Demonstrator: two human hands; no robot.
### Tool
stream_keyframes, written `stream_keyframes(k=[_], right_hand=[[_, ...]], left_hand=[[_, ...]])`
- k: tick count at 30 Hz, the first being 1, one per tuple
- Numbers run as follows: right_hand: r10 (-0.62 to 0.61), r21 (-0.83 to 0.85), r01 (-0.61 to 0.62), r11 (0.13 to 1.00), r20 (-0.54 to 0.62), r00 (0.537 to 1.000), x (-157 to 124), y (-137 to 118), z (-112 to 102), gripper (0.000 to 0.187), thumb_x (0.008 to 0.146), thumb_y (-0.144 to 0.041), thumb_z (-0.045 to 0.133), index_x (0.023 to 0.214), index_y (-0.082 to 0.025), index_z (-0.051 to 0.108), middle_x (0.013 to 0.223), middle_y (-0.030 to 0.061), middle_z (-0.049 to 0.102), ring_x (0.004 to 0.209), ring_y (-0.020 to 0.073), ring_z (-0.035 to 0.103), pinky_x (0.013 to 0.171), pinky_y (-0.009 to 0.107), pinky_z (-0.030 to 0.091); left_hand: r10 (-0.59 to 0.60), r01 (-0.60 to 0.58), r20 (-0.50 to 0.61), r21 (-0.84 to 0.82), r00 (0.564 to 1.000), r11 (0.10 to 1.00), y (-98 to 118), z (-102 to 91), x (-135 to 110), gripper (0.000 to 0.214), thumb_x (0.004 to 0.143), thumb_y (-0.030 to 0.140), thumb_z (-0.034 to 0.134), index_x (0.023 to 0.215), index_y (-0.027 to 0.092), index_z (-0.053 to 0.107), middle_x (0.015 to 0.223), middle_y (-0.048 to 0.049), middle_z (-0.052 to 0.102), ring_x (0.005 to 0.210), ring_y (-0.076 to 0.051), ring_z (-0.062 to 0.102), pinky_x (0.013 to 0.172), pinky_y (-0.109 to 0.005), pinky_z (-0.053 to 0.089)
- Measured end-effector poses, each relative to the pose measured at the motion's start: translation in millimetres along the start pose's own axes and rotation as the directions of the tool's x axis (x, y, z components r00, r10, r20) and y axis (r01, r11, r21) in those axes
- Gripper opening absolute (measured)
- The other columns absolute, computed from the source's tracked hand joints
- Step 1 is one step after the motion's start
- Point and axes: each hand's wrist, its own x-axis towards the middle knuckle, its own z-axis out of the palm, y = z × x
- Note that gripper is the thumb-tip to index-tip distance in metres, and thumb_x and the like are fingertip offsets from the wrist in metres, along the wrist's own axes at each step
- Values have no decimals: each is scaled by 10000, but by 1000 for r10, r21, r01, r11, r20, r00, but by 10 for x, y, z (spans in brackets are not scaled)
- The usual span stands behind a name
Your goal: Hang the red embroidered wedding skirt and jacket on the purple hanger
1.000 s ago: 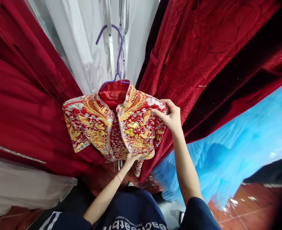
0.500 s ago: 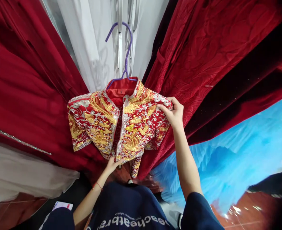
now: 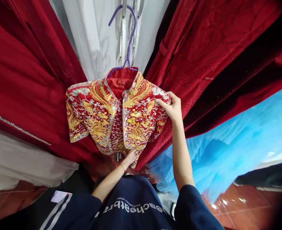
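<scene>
Jacket: red embroidered jacket (image 3: 114, 115) on a purple hanger (image 3: 128, 38), between dark red gowns (image 3: 21, 89).
Right hand (image 3: 171, 107): fingers pinched closed on the jacket's shoulder.
Left hand (image 3: 130, 156): fingers curled around the jacket's bottom hem.

Navy white-lettered top, short sleeves — red wrist string (image 3: 122, 167)

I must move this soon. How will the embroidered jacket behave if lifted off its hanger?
The embroidered jacket probably flops, since its hem bunches at the left hand. Dense gold stitching suggests weight. The purple hanger may swing.
</scene>
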Motion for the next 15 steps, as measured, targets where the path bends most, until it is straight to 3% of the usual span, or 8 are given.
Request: stream_keyframes(k=[3,6,11,15], right_hand=[[-8,-36,7,999,-47,999,-49,-8,31,441,713,-629,770,832,-231,622,700,-47,557,611,121,472,621,270,435],[-32,-120,20,993,-93,995,-73,-6,44,498,705,-701,738,831,-235,617,672,-52,528,601,123,447,618,266,418],[-92,-238,54,970,-156,983,18,69,29,556,712,-768,686,755,-227,567,626,-55,460,580,119,397,592,256,382],[-108,-244,65,968,-172,979,99,109,41,521,730,-725,705,735,-225,558,617,-56,455,577,120,414,589,260,389]], left_hand=[[-14,15,-17,52,1000,999,-53,60,7,353,897,361,683,1184,159,650,1267,-120,652,1118,-230,642,993,-436,524],[14,-11,-33,87,999,996,-12,2,-81,387,770,387,783,1079,164,717,1273,-136,694,1185,-244,644,1099,-403,451],[13,-13,6,169,1000,985,251,-338,-409,564,627,447,864,1081,137,741,1243,-153,716,1204,-283,653,1143,-440,411],[2,-6,15,238,1000,971,535,-628,-638,572,562,445,896,1021,129,768,1157,-178,745,1145,-318,685,1102,-460,457]])
